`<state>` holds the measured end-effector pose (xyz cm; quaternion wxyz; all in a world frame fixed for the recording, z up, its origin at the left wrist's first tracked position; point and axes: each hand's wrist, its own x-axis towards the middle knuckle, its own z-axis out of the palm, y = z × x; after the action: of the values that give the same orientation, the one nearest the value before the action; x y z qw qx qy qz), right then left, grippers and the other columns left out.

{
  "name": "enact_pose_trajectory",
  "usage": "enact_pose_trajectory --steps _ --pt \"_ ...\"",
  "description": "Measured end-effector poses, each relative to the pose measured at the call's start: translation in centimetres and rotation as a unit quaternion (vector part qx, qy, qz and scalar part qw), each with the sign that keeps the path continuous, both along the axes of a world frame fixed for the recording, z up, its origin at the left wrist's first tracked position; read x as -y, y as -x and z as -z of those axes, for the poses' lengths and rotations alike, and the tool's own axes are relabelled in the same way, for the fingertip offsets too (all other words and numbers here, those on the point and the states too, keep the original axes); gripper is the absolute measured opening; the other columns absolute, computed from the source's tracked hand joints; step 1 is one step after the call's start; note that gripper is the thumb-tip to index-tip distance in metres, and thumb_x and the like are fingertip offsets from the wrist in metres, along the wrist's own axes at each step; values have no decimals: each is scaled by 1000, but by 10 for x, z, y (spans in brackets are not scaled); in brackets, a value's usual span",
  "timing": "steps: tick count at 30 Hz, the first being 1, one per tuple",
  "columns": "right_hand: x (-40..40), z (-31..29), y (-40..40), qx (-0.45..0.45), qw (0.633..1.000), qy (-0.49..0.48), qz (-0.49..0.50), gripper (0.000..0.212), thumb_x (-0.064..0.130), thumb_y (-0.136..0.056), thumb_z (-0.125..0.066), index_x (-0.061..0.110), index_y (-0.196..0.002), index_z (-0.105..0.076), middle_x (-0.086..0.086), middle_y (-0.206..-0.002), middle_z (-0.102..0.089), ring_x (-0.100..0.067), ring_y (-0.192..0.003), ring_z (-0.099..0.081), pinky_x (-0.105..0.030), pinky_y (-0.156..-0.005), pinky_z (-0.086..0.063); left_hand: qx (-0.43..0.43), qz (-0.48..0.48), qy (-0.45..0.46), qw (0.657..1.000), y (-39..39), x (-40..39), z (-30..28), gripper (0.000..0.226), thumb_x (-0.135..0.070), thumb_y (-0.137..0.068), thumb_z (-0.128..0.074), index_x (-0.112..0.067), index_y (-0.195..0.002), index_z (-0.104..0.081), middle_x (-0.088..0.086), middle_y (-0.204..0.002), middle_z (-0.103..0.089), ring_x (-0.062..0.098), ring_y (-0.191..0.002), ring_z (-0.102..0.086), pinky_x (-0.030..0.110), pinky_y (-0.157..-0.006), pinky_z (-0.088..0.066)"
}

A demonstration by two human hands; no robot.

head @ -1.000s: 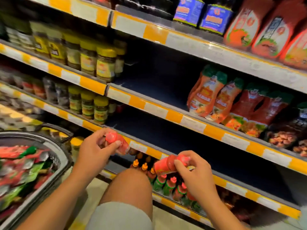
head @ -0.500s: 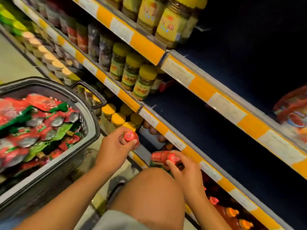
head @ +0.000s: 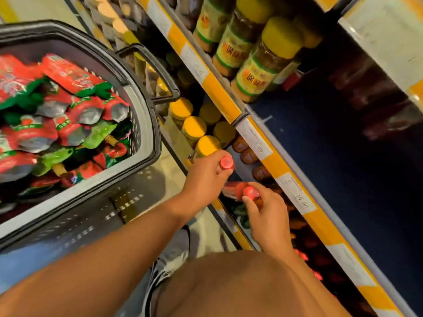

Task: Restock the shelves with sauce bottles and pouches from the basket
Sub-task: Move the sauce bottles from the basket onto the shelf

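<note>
Left hand: I see my left hand with its grip curled around a red-capped sauce bottle, held at the edge of the lowest shelf.
Right hand: my right hand pinches a second red sauce bottle by its cap, tilted, with the body pointing into the same low shelf.
Both bottles: near each other but apart, just below the yellow-and-white shelf edge strip.
Basket: the grey shopping basket stands on the floor at my left, filled with red and green sauce pouches.
Shelf above: jars with yellow lids stand in a row; beside them the dark blue shelf board is bare.
Low shelf: more yellow-lidded jars stand just behind my left hand.
My knee: bent, at the bottom of the view.
</note>
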<state>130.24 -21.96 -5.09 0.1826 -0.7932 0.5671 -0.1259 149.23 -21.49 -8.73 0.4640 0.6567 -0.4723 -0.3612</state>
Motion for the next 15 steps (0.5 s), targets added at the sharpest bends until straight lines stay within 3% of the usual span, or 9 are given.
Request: enact_pose_trajectory --steps 3,5,8,10,13,15 --pt "18 18 -1 -13 999 15 28 36 34 -100 -65 30 -135 -62 6 -116 -72 -16 -105 -66 -38 -87 -55 21 19 -28 999 4 22 15 7 -26 -99 -65 -23 -105 -63 0 -87 -66 23 -82 -61 47 -74 -54" --pt "28 26 -3 -21 998 2 53 35 35 -100 -65 28 -134 -63 3 -107 -74 -20 -97 -68 -32 -76 -50 31 25 -45 998 8 37 24 9 -26 -99 -65 -21 -106 -62 1 -91 -66 24 -85 -61 44 -74 -53" --pt "44 38 -6 -65 991 -56 102 27 44 -101 -60 23 -117 -67 4 -88 -66 -26 -92 -69 -31 -66 -42 58 29 -78 995 13 56 33 14 -22 -98 -68 -15 -97 -56 7 -91 -67 30 -87 -63 48 -74 -53" --pt "56 43 -11 -104 979 -100 144 37 51 -103 -54 16 -108 -65 -3 -89 -66 -34 -94 -68 -31 -63 -39 66 32 -99 992 15 69 37 19 -19 -98 -66 -12 -89 -51 10 -87 -63 33 -85 -62 48 -71 -52" --pt "70 51 -17 -150 965 -142 164 52 57 -105 -44 9 -117 -62 -15 -112 -70 -36 -103 -66 -35 -75 -46 94 18 -129 987 18 89 42 34 -8 -96 -61 -16 -73 -38 6 -76 -51 31 -74 -56 43 -61 -44" --pt "76 52 -20 -135 965 -168 147 47 51 -107 -41 15 -129 -60 -14 -121 -68 -33 -107 -65 -40 -85 -51 104 17 -149 983 18 99 47 32 -2 -93 -59 -12 -70 -40 8 -72 -50 26 -64 -49 44 -58 -42"
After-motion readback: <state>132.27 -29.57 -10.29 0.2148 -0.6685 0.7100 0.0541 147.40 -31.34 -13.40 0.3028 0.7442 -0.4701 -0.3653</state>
